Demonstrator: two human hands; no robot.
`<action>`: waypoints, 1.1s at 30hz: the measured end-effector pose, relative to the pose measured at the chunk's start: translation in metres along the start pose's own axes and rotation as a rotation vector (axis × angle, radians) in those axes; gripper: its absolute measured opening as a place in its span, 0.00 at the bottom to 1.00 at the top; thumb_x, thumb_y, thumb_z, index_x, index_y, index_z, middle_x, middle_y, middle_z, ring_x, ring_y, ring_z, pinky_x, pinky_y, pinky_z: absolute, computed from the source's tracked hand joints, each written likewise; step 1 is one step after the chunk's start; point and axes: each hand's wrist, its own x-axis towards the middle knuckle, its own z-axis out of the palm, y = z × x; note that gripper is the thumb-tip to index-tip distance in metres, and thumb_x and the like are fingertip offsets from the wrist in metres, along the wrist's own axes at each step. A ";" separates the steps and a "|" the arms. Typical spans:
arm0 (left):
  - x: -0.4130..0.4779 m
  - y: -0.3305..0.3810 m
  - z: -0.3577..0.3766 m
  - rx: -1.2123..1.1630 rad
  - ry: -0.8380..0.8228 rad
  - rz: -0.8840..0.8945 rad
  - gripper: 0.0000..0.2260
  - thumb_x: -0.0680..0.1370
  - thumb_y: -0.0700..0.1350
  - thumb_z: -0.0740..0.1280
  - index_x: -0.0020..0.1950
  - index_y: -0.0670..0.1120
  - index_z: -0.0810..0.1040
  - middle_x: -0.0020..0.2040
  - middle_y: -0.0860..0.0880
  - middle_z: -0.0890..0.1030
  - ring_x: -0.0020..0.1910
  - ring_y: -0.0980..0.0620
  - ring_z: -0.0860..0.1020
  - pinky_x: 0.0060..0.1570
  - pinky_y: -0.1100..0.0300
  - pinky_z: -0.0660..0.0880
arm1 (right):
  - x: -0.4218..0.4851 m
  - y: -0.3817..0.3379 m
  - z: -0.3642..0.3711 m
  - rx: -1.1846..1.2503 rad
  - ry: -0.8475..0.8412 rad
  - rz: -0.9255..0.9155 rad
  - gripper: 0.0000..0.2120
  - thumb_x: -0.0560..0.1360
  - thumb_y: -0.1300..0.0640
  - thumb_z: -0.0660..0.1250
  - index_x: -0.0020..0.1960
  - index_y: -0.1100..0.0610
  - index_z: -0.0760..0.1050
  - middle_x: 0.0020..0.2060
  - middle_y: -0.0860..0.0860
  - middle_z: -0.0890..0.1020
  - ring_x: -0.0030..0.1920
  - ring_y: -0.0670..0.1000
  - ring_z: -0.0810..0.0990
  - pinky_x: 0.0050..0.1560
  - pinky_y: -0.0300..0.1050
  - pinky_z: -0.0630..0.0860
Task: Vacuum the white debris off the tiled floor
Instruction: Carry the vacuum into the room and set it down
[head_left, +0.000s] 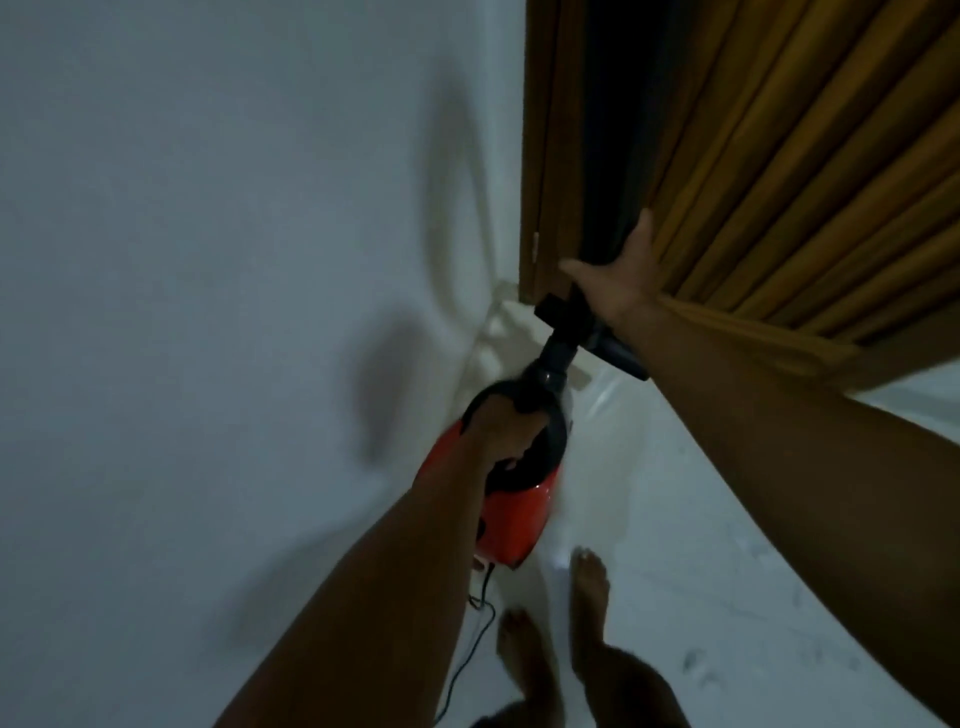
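Observation:
My left hand (506, 431) grips the black loop handle of a red hand-held vacuum (511, 519). Its black tube runs forward to a black floor nozzle (558, 312) at the foot of the wall corner. My right hand (618, 275) reaches forward with fingers spread and pushes a mustard curtain (779, 171) aside to the right. The white tiled floor (691, 519) is dim and blurred, and I cannot make out white debris on it.
A pale wall (208, 260) fills the left half. A brown wooden door frame (537, 156) stands by the corner, with a dark gap behind the curtain. The vacuum's black cord (470, 654) trails back by my bare feet (589, 577).

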 end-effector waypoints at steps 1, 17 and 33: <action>-0.019 -0.002 0.006 -0.022 -0.023 0.036 0.04 0.77 0.51 0.65 0.47 0.52 0.73 0.45 0.41 0.81 0.38 0.46 0.77 0.32 0.57 0.74 | -0.020 -0.008 -0.011 0.003 0.023 0.005 0.42 0.72 0.62 0.77 0.78 0.60 0.57 0.58 0.47 0.69 0.62 0.47 0.71 0.41 0.13 0.63; -0.283 -0.139 0.133 -0.071 0.005 0.147 0.15 0.77 0.53 0.67 0.51 0.41 0.78 0.39 0.41 0.81 0.32 0.45 0.78 0.26 0.58 0.72 | -0.348 -0.046 -0.149 0.119 0.100 -0.039 0.42 0.71 0.63 0.78 0.77 0.54 0.58 0.63 0.51 0.76 0.64 0.49 0.75 0.68 0.51 0.76; -0.508 -0.345 0.262 0.042 -0.071 0.121 0.14 0.77 0.52 0.68 0.54 0.42 0.78 0.40 0.44 0.79 0.36 0.48 0.77 0.31 0.60 0.73 | -0.681 0.008 -0.201 0.078 0.149 0.102 0.31 0.72 0.61 0.76 0.68 0.56 0.64 0.54 0.53 0.78 0.52 0.52 0.78 0.51 0.44 0.77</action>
